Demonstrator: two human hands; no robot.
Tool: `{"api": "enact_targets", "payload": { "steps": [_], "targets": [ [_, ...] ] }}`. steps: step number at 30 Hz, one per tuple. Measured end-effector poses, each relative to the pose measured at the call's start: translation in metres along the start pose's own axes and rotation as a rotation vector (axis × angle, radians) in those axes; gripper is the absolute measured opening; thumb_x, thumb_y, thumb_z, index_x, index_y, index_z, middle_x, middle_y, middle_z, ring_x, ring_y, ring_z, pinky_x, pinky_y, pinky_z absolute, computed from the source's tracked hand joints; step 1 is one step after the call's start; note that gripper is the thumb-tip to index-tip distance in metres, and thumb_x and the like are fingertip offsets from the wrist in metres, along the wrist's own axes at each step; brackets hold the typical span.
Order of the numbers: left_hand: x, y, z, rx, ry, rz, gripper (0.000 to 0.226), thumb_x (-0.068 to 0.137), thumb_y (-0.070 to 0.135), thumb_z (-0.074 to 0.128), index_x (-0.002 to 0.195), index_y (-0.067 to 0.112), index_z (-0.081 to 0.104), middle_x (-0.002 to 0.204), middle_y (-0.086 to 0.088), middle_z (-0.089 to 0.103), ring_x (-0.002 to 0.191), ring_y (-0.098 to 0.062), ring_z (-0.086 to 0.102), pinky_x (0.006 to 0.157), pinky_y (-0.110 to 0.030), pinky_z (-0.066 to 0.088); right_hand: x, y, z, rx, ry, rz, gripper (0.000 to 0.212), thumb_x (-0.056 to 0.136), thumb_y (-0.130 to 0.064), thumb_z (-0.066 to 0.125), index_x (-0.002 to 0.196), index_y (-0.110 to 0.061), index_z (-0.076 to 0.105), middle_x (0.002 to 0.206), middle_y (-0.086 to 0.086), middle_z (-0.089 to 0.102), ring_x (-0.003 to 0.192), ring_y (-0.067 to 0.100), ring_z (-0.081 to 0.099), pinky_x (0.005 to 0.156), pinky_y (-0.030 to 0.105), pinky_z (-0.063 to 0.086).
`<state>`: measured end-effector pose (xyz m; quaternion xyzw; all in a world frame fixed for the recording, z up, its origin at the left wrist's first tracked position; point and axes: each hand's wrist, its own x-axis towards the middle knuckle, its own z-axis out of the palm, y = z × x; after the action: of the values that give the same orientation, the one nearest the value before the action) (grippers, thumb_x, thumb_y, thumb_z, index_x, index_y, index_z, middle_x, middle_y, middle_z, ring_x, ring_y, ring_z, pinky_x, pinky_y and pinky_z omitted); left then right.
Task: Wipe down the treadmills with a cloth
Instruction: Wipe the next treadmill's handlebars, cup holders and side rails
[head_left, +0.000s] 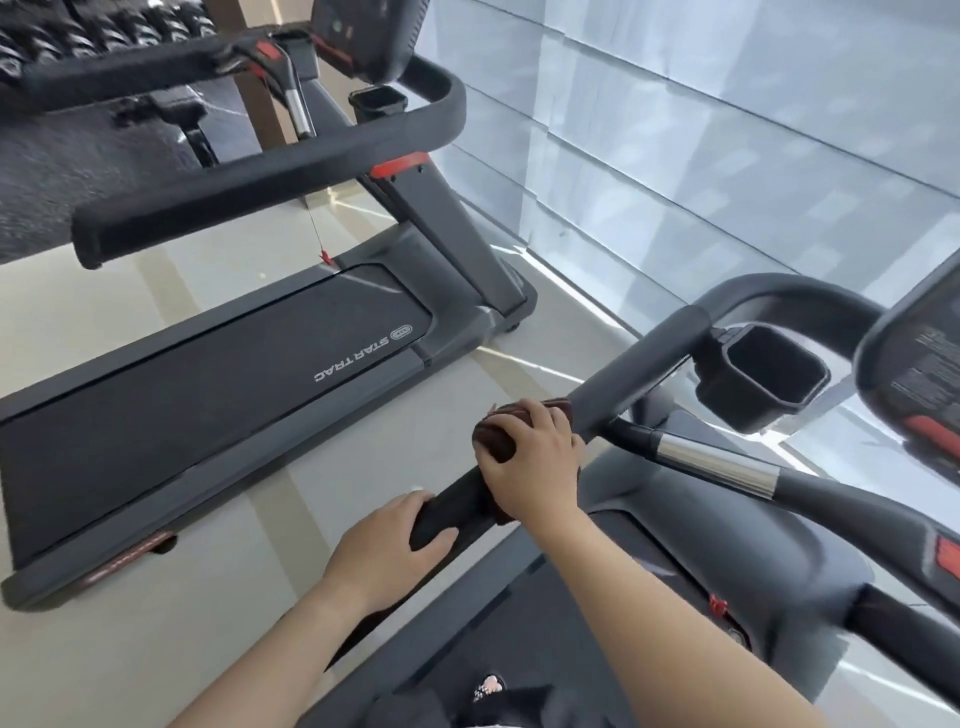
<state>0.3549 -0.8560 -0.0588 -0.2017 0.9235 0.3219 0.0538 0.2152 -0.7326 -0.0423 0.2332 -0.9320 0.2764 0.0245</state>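
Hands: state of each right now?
Left hand: closed around the handrail end.
Right hand: closed on the cloth, wrapped over the handrail.

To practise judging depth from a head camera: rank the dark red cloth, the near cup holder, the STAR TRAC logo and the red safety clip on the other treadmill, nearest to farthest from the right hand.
1. Dark red cloth: under the right hand, on the handrail.
2. Near cup holder: to the right.
3. STAR TRAC logo: left, neighbouring deck.
4. Red safety clip: beyond the logo.
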Motion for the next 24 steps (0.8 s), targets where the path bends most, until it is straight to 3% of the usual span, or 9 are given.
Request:
{"api": "enact_targets", "payload": {
  "steps": [3,10,14,18,24],
  "targets": [
    [-0.001,0.001,-0.001,0.013,0.005,0.003,0.047,0.076,0.067,0.037,0.111,0.039,0.048,0.097,0.024,0.057,0.083,-0.003,0.056,0.069,-0.023,0.047,0.012,-0.001,-0.002,-0.011,-0.032,0.042,0.025,0.078,-0.046,0.059,0.099,-0.036,0.068,0.123,-0.007,0.056,0.113,0.024,0.043,0.093,0.049,0.035],
    [-0.001,0.001,-0.001,0.019,0.008,-0.001,0.043,0.075,0.067,0.037,0.106,0.041,0.048,0.093,0.023,0.057,0.079,-0.002,0.056,0.067,-0.025,0.048,-0.021,0.005,0.004,0.077,0.04,-0.046,0.027,0.076,-0.047,0.064,0.099,-0.034,0.067,0.127,-0.003,0.054,0.118,0.026,0.042,0.089,0.048,0.04],
    [-0.001,-0.001,-0.005,-0.031,-0.067,-0.005,0.045,0.078,0.067,0.04,0.111,0.039,0.049,0.098,0.022,0.057,0.082,0.0,0.056,0.067,-0.022,0.045,-0.002,0.0,-0.001,0.045,0.01,0.043,0.024,0.077,-0.05,0.065,0.096,-0.036,0.068,0.122,-0.007,0.055,0.116,0.024,0.041,0.089,0.048,0.037],
    [-0.008,-0.01,-0.013,-0.106,-0.125,0.022,0.046,0.08,0.062,0.046,0.119,0.037,0.048,0.105,0.023,0.057,0.09,0.003,0.056,0.077,-0.02,0.048,-0.013,-0.009,0.001,0.007,0.021,0.098,0.027,0.077,-0.05,0.064,0.099,-0.034,0.067,0.127,-0.006,0.053,0.12,0.026,0.039,0.089,0.048,0.039],
    [-0.036,-0.052,-0.047,-0.042,-0.234,0.12,0.042,0.083,0.055,0.051,0.122,0.04,0.046,0.115,0.025,0.054,0.1,0.002,0.055,0.084,-0.02,0.046,-0.075,-0.069,0.03,0.027,0.092,0.145,0.038,0.074,-0.066,0.053,0.091,-0.036,0.068,0.125,-0.01,0.054,0.119,0.02,0.039,0.084,0.044,0.04]
  ]
}}
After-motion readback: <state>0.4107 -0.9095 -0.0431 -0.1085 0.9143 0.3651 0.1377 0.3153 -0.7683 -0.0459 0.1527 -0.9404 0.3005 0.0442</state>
